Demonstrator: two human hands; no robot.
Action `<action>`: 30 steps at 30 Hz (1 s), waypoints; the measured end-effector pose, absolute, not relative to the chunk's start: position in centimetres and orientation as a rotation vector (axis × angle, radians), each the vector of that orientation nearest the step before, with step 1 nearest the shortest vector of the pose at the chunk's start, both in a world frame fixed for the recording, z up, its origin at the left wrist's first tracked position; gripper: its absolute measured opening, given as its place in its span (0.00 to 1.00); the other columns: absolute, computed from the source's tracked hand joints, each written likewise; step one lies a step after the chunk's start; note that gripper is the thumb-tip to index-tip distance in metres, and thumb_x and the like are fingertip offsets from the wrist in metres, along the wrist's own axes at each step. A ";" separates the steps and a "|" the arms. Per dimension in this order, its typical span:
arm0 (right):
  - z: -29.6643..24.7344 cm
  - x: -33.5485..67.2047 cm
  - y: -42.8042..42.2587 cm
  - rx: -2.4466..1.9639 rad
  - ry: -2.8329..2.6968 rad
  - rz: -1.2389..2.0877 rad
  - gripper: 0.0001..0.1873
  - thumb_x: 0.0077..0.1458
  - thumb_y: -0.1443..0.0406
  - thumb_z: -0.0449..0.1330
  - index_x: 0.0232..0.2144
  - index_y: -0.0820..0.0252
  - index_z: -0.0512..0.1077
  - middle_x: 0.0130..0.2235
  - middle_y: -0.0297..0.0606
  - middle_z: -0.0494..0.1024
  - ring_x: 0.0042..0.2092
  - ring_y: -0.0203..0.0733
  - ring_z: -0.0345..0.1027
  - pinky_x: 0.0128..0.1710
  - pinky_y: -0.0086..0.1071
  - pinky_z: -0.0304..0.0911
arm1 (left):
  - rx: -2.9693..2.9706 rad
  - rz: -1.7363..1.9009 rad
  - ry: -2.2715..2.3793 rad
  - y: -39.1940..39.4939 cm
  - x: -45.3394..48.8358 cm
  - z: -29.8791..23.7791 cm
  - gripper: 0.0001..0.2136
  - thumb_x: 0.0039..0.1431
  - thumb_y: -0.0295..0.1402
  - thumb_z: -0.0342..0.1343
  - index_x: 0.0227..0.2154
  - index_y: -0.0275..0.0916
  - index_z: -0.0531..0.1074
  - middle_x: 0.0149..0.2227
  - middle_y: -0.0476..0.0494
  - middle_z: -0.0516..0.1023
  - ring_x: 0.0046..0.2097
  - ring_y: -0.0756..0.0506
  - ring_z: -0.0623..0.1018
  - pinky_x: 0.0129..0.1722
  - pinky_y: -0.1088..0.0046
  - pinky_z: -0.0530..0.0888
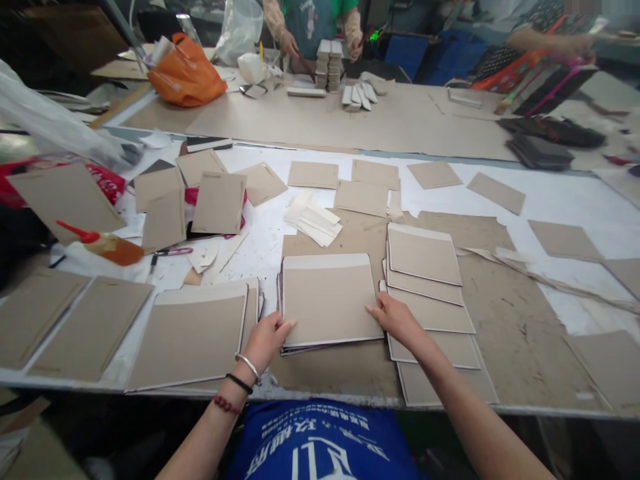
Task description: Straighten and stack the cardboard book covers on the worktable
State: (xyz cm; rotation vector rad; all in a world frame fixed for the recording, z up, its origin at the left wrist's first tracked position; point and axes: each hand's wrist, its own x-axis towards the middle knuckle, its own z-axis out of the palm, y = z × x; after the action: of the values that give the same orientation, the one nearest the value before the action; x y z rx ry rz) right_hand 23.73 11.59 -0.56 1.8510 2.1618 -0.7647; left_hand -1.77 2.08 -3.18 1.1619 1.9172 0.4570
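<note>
Grey-brown board, pale along the far margin and dark at the edges, makes up the stack of panels (327,300) in the middle of the near table, lying on a brown cardboard sheet (340,380). The left hand (267,339) pinches its near left corner and the right hand (399,317) its right edge; each thumb lies on the top face, the fingers curled around the side, closed down to the stack's thickness, though what they do underneath is hidden. The panels look stiff and flat, probably light one by one and weightier together. Their faces seem smooth enough for loose layers to slide, and the left and near edges already show slightly uneven layers, so opposite sides look the best hold, with even pressure; corners could dent. Just right, a fanned pile (425,257) lies close by the right hand; to the left, another pile (195,340) sits near the left wrist.
</note>
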 end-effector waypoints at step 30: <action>2.5 21.2 10.4 1.916 2.061 -0.280 0.16 0.54 0.58 0.51 0.39 0.63 0.66 0.37 0.49 0.74 0.41 0.48 0.67 0.37 0.36 0.60 | 2.583 0.228 1.777 1.0 -2.2 -4.8 0.34 0.46 0.15 0.41 0.54 0.56 0.56 0.57 0.45 0.61 0.59 0.40 0.58 0.52 0.59 0.62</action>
State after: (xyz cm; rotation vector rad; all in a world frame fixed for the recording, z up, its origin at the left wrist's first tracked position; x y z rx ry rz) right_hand 21.23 10.42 2.50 1.9159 2.0613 -0.2796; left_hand -2.20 1.04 -4.76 2.5827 1.7772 0.2284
